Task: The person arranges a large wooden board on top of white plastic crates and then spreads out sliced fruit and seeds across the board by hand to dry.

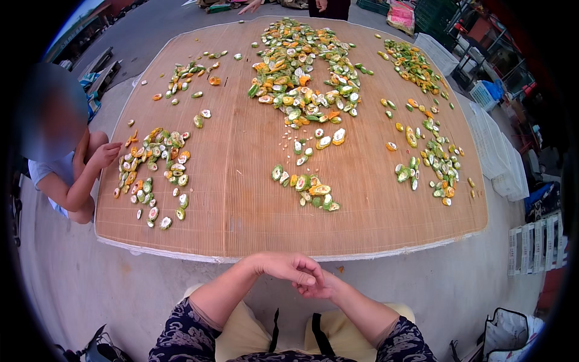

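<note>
In front of the near edge of a large table covered with a slatted mat (253, 226), my two hands meet. My left hand (289, 268) lies over my right hand (315, 286), its fingers bent around the wrist area; the right fingers curl below and are partly hidden. No object shows in either. Nearest to them on the mat is a small group of halved green and orange gourds (314, 190) with pale insides. Beyond it spreads a large pile of sliced gourds (294, 77). More halved gourds lie in a ring-like cluster (149, 158) at left and in clusters (441, 158) at right.
A person (68, 172) crouches at the left edge, one hand near the mat. Another person's hand (251, 6) reaches in at the far edge. White plastic crates (497, 154) stand along the right side. A slatted white crate (538, 244) and an open bag (509, 332) are lower right.
</note>
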A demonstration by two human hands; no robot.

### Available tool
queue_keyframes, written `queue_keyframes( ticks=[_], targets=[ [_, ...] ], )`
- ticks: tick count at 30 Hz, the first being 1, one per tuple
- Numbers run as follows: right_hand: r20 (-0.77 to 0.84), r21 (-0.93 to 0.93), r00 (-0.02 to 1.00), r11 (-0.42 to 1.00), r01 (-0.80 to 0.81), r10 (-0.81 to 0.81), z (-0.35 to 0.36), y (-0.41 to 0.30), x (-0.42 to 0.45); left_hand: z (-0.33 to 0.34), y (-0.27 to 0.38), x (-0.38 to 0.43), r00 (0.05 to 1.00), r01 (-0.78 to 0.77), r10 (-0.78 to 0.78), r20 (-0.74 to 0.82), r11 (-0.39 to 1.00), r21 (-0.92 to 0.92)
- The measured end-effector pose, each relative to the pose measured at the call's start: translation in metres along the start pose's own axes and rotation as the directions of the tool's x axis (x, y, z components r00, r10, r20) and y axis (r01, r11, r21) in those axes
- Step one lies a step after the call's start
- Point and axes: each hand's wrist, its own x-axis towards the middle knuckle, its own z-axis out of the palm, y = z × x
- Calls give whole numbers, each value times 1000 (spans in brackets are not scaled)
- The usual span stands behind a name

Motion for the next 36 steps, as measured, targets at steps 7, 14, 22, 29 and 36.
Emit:
queue_keyframes(
  ticks=[7, 14, 22, 29, 36],
  targets=[
    [122, -334, 985, 930, 155, -121, 43, -28, -12, -34, 25, -18, 376, -740, 394, -839, 673, -16],
    [-74, -384, 786, 745, 545, -613, 54, -59, -9, -46, 21, -12, 209, -489, 241, -948, 865, 112],
    [-146, -419, 531, 539, 731, -835, 56, -76, -13, -46, 6, -7, 253, -240, 386, -887, 913, 329],
    [183, -877, 264, -35, 479, -947, 37, -77, 0, -35, 9, 2, 262, 236, 521, -813, 782, 577],
    [276, -930, 203, -208, 303, -939, 38, -73, -1, -32, 5, 10, 325, 491, 699, -637, 451, 746]
  ],
)
